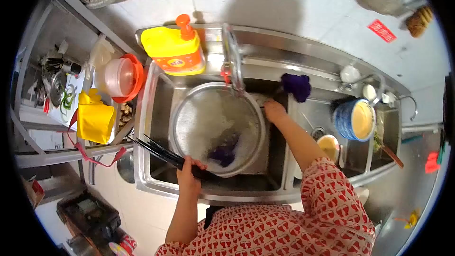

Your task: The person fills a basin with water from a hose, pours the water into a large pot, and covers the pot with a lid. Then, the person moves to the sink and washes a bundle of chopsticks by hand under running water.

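Observation:
My left hand (188, 170) is closed around a bundle of long black chopsticks (159, 150), held slantwise over the near left rim of a round metal basin (177, 154). Cloudy water fills the basin, and a dark purple cloth (224, 151) lies in it. Beyond the basin's right side, my right hand (275, 110) reaches down into the sink with its fingers curled; what they grip, if anything, is too small to make out. Another purple cloth (296, 86) hangs on the sink divider just past this hand. The faucet (232, 54) reaches over the basin's far edge.
A yellow soap jug (173, 52) with an orange pump stands at the back left. In the right sink are stacked blue bowls (350, 119) and a light bowl (328, 146). A shelf at left holds yellow gloves (96, 118) and an orange-red basin (135, 78).

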### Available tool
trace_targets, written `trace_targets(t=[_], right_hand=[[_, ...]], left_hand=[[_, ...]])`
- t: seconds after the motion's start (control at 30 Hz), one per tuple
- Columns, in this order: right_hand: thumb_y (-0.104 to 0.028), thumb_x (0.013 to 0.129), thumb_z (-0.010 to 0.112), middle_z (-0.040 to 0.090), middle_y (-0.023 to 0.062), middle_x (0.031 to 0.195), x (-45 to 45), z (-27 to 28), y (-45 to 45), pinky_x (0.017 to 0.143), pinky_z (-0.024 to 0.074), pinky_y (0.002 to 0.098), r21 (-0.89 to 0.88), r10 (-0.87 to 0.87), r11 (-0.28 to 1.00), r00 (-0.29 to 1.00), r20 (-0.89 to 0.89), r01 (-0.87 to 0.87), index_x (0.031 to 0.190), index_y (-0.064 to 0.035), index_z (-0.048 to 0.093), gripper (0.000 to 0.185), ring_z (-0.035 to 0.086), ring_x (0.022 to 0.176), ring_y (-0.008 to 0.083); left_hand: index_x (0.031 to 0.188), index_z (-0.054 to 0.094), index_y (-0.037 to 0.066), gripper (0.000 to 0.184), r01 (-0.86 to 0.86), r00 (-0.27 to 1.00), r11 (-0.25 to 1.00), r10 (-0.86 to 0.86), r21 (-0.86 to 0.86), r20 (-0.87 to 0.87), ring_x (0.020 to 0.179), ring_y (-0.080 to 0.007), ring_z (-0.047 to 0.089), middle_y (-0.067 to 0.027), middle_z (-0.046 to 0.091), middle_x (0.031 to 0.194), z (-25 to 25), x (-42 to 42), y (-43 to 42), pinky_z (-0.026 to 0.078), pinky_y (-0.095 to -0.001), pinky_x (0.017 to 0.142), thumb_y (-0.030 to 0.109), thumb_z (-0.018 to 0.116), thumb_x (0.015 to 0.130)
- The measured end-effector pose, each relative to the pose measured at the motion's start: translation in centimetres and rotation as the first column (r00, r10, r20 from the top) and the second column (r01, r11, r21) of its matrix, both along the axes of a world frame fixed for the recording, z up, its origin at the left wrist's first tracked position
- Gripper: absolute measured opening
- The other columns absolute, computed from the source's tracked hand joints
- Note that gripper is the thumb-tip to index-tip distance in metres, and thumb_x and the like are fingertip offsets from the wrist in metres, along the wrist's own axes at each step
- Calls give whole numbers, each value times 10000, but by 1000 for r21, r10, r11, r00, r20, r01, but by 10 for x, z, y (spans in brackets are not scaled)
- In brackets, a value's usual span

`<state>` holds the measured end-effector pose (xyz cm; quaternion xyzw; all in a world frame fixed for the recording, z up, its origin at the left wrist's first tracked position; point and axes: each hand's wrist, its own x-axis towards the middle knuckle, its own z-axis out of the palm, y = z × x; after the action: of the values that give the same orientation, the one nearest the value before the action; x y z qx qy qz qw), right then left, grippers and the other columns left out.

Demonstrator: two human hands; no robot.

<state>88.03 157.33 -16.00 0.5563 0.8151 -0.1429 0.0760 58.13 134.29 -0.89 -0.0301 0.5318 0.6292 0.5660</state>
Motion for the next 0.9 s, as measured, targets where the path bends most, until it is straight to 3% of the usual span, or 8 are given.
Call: trace_targets(t=[0.03, 0.1, 0.3, 0.4, 0.47, 0.63, 0.83, 0.9], right_hand=[[-101, 813, 483, 587, 179, 1014, -4, -7, 11, 794, 490, 422, -131, -61, 989, 994, 94, 73, 939, -48, 608, 186, 588, 934, 339], [-151, 843, 478, 587, 165, 1069, -12, -31, 21, 814, 484, 417, -126, -163, 975, 972, 171, 185, 989, -53, 613, 222, 583, 972, 333], [-236, 873, 447, 519, 196, 1210, -37, -53, 57, 909, 434, 401, -450, -303, 844, 952, 49, 292, 1158, -39, 554, 364, 520, 1101, 330], [-313, 864, 428, 557, 196, 1157, -15, -148, 66, 876, 441, 432, -117, -160, 980, 987, 4, 159, 1101, -45, 597, 396, 552, 1035, 355], [-318, 868, 418, 596, 201, 1090, -21, -158, 71, 828, 463, 433, 235, -114, 965, 993, -37, 119, 1001, -38, 643, 383, 577, 988, 364], [-319, 862, 435, 581, 198, 1116, -32, -96, 61, 844, 456, 425, -238, -295, 931, 955, -37, 278, 1034, -45, 629, 378, 562, 1016, 359], [-321, 855, 456, 563, 196, 1147, -27, -71, 40, 864, 449, 414, -374, -391, 862, 918, -61, 342, 1074, -53, 614, 380, 544, 1049, 354], [-321, 852, 462, 557, 195, 1157, -24, -69, 33, 871, 446, 411, -405, -422, 839, 905, -64, 362, 1088, -56, 608, 383, 538, 1060, 352]], left_hand=[[756, 431, 76, 214, -8, 1000, 1000, 8, -20, -21, 600, -209, 508, -89, 503, 646, -1, -2, -2, 469, -425, 675, 201, 534, 896], [770, 443, 78, 192, -19, 998, 997, 15, -71, -54, 604, -201, 504, -68, 485, 647, -3, -8, 1, 466, -423, 674, 188, 544, 890], [790, 460, 78, 195, -114, 993, 987, 109, -112, -51, 605, -193, 499, -53, 486, 653, -20, -7, -1, 462, -402, 655, 213, 559, 890], [796, 461, 78, 183, -98, 995, 984, 93, -149, -40, 611, -193, 498, -55, 486, 654, -22, 1, 3, 459, -394, 650, 202, 550, 896], [797, 461, 77, 182, -76, 997, 984, 74, -162, -18, 614, -192, 499, -55, 487, 654, -20, 4, 6, 457, -390, 650, 202, 549, 897], [797, 459, 77, 181, -32, 999, 989, 27, -143, -42, 603, -205, 494, -61, 488, 648, -19, 1, 9, 445, -385, 620, 209, 544, 887], [916, 521, 42, 168, 86, 995, 981, -76, -173, 67, 612, -182, 500, -68, 512, 680, -52, -28, 16, 445, -344, 617, 204, 554, 890], [937, 558, 25, 194, 97, 990, 967, -117, -237, -73, 619, -184, 505, -81, 541, 725, -72, -40, 27, 431, -328, 596, 210, 566, 879]])
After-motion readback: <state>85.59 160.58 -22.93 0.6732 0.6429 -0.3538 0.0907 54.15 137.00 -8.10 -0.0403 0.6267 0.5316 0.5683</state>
